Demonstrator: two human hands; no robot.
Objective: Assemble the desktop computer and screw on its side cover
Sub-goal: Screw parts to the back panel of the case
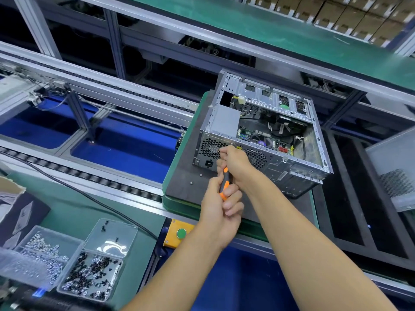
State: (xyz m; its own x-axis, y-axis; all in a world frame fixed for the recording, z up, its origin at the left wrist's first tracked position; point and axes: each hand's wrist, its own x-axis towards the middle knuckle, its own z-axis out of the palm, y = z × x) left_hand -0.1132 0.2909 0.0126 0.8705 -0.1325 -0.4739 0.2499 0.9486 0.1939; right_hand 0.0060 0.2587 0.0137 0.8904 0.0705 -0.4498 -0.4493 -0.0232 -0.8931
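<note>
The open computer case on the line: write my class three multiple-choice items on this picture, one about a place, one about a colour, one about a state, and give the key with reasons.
1. Where do the loose screws in clear trays sit?
A. inside the case
B. at lower left, on the green bench
C. on the upper shelf

2. What colours is the screwdriver handle?
A. orange and black
B. red and white
C. all blue

3. How does the computer case stand now?
A. closed, side cover screwed on
C. side open, boards and cables showing
B. still boxed

Key: 1 B, the screw trays lie at lower left on the green bench. 2 A, the screwdriver gripped by the left hand shows orange and black, while the right hand steadies its front end at the case's rear panel. 3 C, the computer case shows its boards and cables from above.
</note>
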